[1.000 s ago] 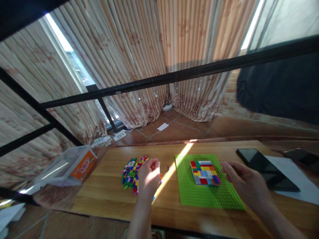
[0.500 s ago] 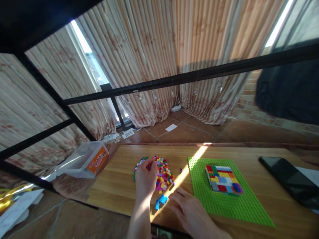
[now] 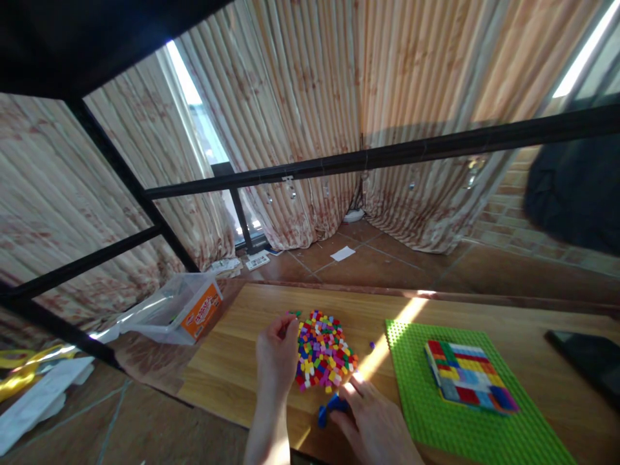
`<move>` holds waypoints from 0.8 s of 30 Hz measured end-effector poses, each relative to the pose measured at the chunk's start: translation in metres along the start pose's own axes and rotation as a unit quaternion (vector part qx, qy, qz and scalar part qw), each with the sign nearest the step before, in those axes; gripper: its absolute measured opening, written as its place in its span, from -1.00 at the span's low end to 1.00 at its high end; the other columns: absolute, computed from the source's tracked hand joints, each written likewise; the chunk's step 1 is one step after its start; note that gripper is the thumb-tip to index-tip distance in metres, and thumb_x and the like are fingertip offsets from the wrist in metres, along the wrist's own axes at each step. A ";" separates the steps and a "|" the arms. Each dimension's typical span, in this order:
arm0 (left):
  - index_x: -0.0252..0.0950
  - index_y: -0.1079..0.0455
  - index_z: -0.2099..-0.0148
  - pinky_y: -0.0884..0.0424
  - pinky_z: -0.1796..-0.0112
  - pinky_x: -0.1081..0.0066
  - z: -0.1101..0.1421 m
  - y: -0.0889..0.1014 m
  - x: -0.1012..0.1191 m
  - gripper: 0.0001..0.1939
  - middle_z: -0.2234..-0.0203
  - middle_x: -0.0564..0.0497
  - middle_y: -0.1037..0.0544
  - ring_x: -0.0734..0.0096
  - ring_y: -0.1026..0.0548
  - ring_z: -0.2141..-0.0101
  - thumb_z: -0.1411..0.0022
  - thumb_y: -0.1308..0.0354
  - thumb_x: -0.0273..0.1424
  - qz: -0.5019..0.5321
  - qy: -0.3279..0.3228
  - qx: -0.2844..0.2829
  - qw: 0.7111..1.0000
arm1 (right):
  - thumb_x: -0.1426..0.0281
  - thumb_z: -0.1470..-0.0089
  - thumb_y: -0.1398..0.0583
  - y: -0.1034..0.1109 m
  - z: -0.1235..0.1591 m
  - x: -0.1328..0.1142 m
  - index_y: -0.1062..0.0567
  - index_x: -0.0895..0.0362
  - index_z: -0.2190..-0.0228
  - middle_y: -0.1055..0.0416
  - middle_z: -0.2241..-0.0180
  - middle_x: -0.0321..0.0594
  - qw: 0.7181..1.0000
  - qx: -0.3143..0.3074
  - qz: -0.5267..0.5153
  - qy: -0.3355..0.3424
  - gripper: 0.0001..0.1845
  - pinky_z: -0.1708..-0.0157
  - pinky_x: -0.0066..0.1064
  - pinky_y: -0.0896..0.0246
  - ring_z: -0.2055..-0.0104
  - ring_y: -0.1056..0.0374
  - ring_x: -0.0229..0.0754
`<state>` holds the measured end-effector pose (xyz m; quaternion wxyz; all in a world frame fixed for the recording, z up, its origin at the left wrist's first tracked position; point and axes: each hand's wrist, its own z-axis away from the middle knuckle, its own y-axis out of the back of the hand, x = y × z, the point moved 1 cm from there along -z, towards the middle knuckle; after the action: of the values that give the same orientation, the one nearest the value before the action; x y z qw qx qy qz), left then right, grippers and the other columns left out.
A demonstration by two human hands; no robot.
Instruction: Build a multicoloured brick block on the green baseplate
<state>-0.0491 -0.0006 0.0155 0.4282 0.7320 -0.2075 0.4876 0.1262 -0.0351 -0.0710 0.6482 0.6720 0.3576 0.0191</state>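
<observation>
My left hand (image 3: 277, 352) is at the left edge of a pile of small colourful toy bricks (image 3: 327, 349), its thumb and fingertips pinched together. Whatever may be in that pinch is too small or hidden to make out. Nearer the table's front edge, my right hand (image 3: 371, 416) has its thumb and fingers closed around blue bricks (image 3: 335, 405), partly covering them. To its right lies a green studded baseplate (image 3: 411, 394), bearing a flat multicoloured brick build (image 3: 472, 374).
A wooden table (image 3: 232, 361) carries all this. One purple brick (image 3: 372, 345) lies apart from the pile. A black phone-like slab (image 3: 586, 361) rests at the right. On the floor at left stands a clear plastic box (image 3: 179, 310) with an orange label. A black metal bar (image 3: 339, 166) crosses beyond the table.
My left hand has shifted from over the pile to its left edge. My right hand's fingers have come over the blue bricks. The view has turned slightly left.
</observation>
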 end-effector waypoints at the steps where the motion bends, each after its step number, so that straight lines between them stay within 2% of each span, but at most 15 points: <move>1: -0.32 -0.50 0.32 -0.29 0.47 0.49 0.000 0.000 -0.001 -0.70 0.53 0.00 -0.56 0.37 -0.47 0.48 -0.08 -0.08 -0.21 -0.004 0.001 -0.004 1.000 | 0.35 -0.07 -0.19 -0.001 0.001 0.002 -0.49 0.10 0.16 -0.48 0.13 -0.11 1.000 0.004 0.007 0.007 -0.74 0.18 -0.34 -0.32 0.11 -0.42 -0.04; 4: -0.32 -0.50 0.32 -0.27 0.48 0.49 0.000 -0.001 -0.001 -0.70 0.56 0.02 -0.54 0.38 -0.45 0.50 -0.09 -0.07 -0.21 -0.030 0.003 -0.017 0.999 | 0.36 -0.08 -0.18 0.000 0.004 0.007 -0.49 0.09 0.31 -0.49 0.25 -0.17 0.999 0.016 0.028 0.032 -0.88 0.26 -0.38 -0.33 0.22 -0.44 -0.10; 7: -0.31 -0.50 0.31 -0.26 0.46 0.48 0.001 -0.005 0.001 -0.71 0.56 0.03 -0.54 0.38 -0.45 0.48 -0.12 -0.04 -0.23 -0.056 -0.005 -0.033 0.998 | 0.40 -0.10 -0.16 0.002 0.004 0.012 -0.47 0.08 0.36 -0.49 0.28 -0.20 0.997 0.037 0.046 0.045 -0.93 0.32 -0.43 -0.32 0.26 -0.44 -0.15; 12: -0.29 -0.51 0.32 -0.29 0.39 0.44 0.006 -0.014 0.009 -0.73 0.50 0.02 -0.57 0.35 -0.47 0.44 -0.13 -0.03 -0.27 -0.104 -0.044 -0.097 0.989 | 0.45 -0.04 -0.21 0.007 0.001 0.019 -0.45 0.09 0.44 -0.48 0.36 -0.23 0.998 0.041 0.043 0.009 -0.96 0.39 -0.42 -0.29 0.34 -0.45 -0.14; 17: -0.30 -0.52 0.26 -0.33 0.33 0.43 0.014 -0.025 0.015 -0.73 0.46 0.00 -0.59 0.35 -0.49 0.39 -0.14 -0.05 -0.28 -0.063 -0.050 -0.137 0.987 | 0.40 -0.14 -0.12 0.030 0.001 0.024 -0.43 0.10 0.43 -0.48 0.43 -0.24 0.992 0.053 -0.108 -0.045 -0.87 0.39 -0.43 -0.28 0.41 -0.44 -0.18; 21: -0.27 -0.53 0.23 -0.34 0.34 0.44 0.025 -0.039 0.023 -0.75 0.45 0.00 -0.60 0.36 -0.50 0.42 -0.14 -0.06 -0.33 -0.051 -0.058 -0.204 0.976 | 0.28 -0.18 -0.04 0.059 0.000 0.037 -0.45 0.10 0.38 -0.47 0.50 -0.24 0.962 0.085 -0.241 -0.094 -0.76 0.47 -0.43 -0.27 0.51 -0.40 -0.20; 23: -0.28 -0.54 0.24 -0.34 0.35 0.43 0.028 -0.045 0.027 -0.76 0.43 -0.02 -0.61 0.36 -0.50 0.42 -0.13 -0.08 -0.35 -0.064 -0.062 -0.218 0.972 | 0.24 -0.17 -0.04 0.070 0.000 0.047 -0.46 0.10 0.30 -0.49 0.49 -0.23 0.947 0.103 -0.280 -0.122 -0.74 0.49 -0.42 -0.31 0.51 -0.42 -0.18; 24: -0.28 -0.54 0.25 -0.34 0.35 0.43 0.029 -0.047 0.029 -0.78 0.43 -0.03 -0.61 0.36 -0.50 0.42 -0.12 -0.10 -0.36 -0.065 -0.055 -0.207 0.975 | 0.23 -0.16 -0.04 0.075 0.001 0.054 -0.46 0.10 0.27 -0.51 0.47 -0.23 0.942 0.111 -0.287 -0.133 -0.73 0.48 -0.40 -0.33 0.49 -0.44 -0.16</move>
<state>0.0127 0.0041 0.0165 0.5895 0.6649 -0.2793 0.3640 0.2007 -0.0013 -0.0283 0.5893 0.6049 0.4457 -0.2970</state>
